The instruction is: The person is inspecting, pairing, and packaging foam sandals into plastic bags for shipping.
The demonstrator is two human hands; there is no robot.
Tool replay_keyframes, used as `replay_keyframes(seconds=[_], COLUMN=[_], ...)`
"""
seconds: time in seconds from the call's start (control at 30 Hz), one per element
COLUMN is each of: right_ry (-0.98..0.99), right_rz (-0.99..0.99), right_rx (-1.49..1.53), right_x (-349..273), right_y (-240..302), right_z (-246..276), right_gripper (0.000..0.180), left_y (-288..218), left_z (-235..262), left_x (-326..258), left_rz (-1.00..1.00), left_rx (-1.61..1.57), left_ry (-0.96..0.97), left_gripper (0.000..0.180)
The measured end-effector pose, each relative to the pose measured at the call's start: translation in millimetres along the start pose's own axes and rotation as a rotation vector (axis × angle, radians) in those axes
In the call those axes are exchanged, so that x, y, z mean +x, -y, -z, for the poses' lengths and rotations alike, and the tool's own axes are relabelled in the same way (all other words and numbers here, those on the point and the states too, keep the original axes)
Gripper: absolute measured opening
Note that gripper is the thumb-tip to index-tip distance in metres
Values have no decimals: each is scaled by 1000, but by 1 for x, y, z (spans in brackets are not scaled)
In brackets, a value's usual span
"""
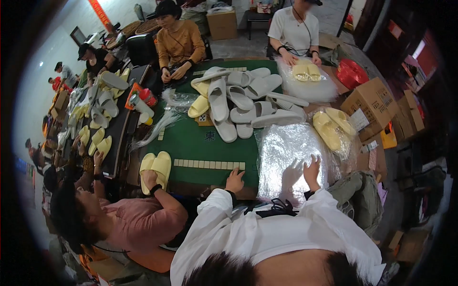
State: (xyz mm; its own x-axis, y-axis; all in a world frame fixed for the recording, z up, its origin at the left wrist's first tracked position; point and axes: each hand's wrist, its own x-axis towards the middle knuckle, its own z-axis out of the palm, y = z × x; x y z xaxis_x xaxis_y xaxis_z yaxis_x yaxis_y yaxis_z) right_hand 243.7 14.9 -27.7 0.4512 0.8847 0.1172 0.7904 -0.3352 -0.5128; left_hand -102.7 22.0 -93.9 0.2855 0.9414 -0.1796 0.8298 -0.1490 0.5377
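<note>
Green felt covers the table (200, 143). Left hand (234, 181) rests near its front edge, fingers loosely curled, apparently holding nothing. Right hand (312, 171) lies spread flat on the stack of clear plastic bags (286, 157), beside bagged yellow slippers (332, 126).

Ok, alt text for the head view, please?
The right hand rests on a stack of clear plastic bags on a green table; the left hand rests at the table's edge. White and yellow slippers lie piled beyond.
</note>
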Motion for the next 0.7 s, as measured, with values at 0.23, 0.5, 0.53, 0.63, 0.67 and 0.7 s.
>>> replay_keyframes(seconds=[0.23, 0.5, 0.53, 0.63, 0.67, 0.7], right_ry=[809, 799, 795, 842, 775, 709], right_rz=[273, 337, 327, 233, 240, 251], right_rx=[-237, -267, -270, -235, -197, -161], right_x=[-64, -65, -63, -64, -68, -73], right_y=[31, 24, 27, 34, 33, 32], right_z=[-46, -53, -51, -38, -35, -32], right_gripper=[55, 70, 70, 63, 58, 54], left_y=[-14, -4, -3, 7, 9, 16], left_z=[1, 40, 53, 85, 93, 98], left_x=[14, 101, 115, 152, 166, 177], left_rz=[88, 186, 354, 595, 630, 622], left_rx=[-8, -767, -1021, -1471, -1584, -1665], left_ry=[42, -93, -42, -29, -66, -125], left_gripper=[34, 29, 32, 42, 46, 52])
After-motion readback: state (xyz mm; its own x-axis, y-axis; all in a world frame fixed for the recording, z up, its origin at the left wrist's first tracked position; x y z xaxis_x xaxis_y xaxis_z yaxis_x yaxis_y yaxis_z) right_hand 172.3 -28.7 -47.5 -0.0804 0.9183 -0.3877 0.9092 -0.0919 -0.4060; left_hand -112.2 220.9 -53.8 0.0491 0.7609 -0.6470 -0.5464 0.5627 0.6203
